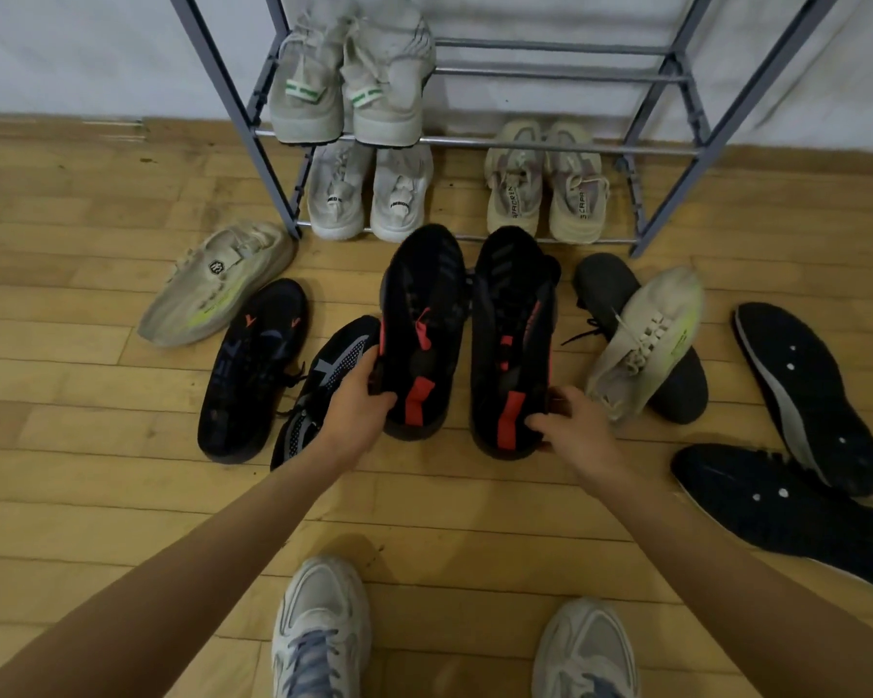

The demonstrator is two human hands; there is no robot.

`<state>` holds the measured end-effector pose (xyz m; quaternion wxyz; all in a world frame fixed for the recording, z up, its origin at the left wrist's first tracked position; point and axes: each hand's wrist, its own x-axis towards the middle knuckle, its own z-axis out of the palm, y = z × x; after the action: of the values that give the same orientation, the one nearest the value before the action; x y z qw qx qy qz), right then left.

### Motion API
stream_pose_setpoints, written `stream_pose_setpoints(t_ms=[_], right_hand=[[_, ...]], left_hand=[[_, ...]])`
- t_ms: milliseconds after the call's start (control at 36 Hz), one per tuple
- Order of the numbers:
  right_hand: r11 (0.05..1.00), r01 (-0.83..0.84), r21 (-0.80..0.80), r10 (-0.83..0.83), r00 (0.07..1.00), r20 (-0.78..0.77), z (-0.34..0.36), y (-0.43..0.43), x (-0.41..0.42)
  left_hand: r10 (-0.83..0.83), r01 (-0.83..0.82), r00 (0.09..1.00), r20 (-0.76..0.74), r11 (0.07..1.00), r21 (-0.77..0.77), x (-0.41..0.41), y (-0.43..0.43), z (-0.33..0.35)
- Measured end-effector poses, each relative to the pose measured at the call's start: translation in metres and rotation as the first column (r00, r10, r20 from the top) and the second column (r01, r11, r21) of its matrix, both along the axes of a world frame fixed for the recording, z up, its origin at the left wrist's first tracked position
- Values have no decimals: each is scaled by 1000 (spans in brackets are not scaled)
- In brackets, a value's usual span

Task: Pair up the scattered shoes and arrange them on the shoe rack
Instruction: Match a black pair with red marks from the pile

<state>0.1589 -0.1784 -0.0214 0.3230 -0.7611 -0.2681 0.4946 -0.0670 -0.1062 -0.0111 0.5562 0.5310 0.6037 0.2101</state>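
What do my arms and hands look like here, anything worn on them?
The left arm and right arm are bare as far as the picture shows, no sleeves. The left hand and right hand have no gloves; no watch, bracelet or ring shows.

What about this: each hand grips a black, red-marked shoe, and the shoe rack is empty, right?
Not empty: in the head view the shoe rack holds three pale pairs. The left hand and right hand do each grip a black, red-marked shoe: left shoe, right shoe.
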Motion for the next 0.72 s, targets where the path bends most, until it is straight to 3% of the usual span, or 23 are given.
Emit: stream_pose_setpoints(t_ms=[194,556,722], right_hand=[[994,17,107,-31,991,127,21,12,25],[959,85,271,-108,992,72,76,67,70],[950,64,306,-118,980,161,100,110,94]], left_hand=[[-41,37,997,61,996,78,23,21,27],[-56,46,988,141,996,71,91,72,96],[-86,80,984,154,996,47,120,114,120]])
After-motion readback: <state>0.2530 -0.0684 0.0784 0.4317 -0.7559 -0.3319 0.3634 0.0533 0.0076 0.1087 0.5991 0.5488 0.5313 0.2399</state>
